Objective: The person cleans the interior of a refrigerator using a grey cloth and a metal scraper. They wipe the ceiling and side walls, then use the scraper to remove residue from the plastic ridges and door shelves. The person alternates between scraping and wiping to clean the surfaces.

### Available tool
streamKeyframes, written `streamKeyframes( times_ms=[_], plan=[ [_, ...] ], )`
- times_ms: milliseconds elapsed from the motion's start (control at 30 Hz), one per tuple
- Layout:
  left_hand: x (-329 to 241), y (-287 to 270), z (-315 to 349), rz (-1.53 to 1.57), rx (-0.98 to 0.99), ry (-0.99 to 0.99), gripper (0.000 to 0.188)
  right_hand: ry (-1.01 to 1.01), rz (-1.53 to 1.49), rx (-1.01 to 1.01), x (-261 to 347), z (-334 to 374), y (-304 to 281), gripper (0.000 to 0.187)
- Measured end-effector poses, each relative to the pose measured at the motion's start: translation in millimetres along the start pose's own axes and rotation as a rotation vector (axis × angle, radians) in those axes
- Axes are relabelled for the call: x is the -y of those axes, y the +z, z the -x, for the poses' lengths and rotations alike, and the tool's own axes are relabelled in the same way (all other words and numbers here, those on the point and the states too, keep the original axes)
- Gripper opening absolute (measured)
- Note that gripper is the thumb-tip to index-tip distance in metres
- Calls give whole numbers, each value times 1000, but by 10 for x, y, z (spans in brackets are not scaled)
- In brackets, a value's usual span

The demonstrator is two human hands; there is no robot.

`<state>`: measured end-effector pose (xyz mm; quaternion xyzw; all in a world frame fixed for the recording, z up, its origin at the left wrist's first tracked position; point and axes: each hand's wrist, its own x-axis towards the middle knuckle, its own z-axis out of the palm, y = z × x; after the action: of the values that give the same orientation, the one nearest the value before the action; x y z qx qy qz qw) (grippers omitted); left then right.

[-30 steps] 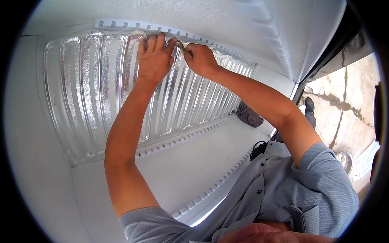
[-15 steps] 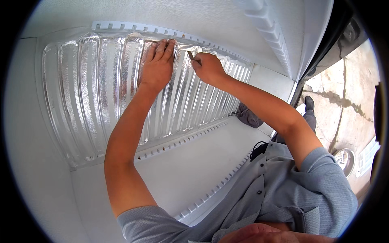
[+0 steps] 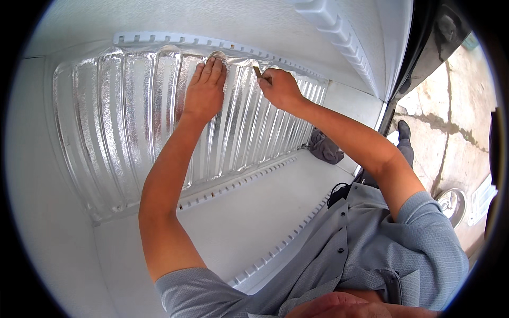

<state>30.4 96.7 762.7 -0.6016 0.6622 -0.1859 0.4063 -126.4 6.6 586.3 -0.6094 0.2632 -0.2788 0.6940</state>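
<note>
A silver foil sheet (image 3: 138, 100) covers the back wall of a white cabinet, shaped over a row of parallel tube ridges with pale strips between. My left hand (image 3: 205, 90) lies against the foil near its upper edge, fingers stretched out and close together. To its right, my right hand (image 3: 281, 87) is closed around a thin, flat, dark strip-like tool (image 3: 257, 71). The tool's tip points at the foil's upper edge, just below the notched rail; whether it touches cannot be made out. Most of the tool's length is hidden in my fist.
White notched rails (image 3: 185, 38) run above and below the foil, with another rail (image 3: 339, 37) at upper right. A dark crumpled cloth (image 3: 324, 147) lies in the cabinet's corner. Outside on the concrete floor (image 3: 424, 159) stands a round metal pan (image 3: 452, 205) beside a white ribbed panel (image 3: 481, 200).
My right hand has shifted slightly right with the tool, relative to the foil. My left hand has slid slightly down from the foil's upper edge, fingers still flat.
</note>
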Motion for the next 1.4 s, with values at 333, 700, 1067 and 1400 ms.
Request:
streamKeyframes(
  times_ms=[333, 700, 1067, 1400],
  plan=[
    [-120, 4, -88, 61, -76, -72, 41, 0, 2, 17, -56, -54, 74, 28],
    [-179, 39, -30, 26, -52, -128, 80, -26, -36, -5, 60, -265, 285, 27],
    [-174, 139, -60, 59, -125, -139, 73, -11, -150, -13, 213, -388, 443, 28],
    [-177, 156, -62, 83, -225, -141, 63, -19, -106, -134, 355, -278, 471, 27]
  ],
)
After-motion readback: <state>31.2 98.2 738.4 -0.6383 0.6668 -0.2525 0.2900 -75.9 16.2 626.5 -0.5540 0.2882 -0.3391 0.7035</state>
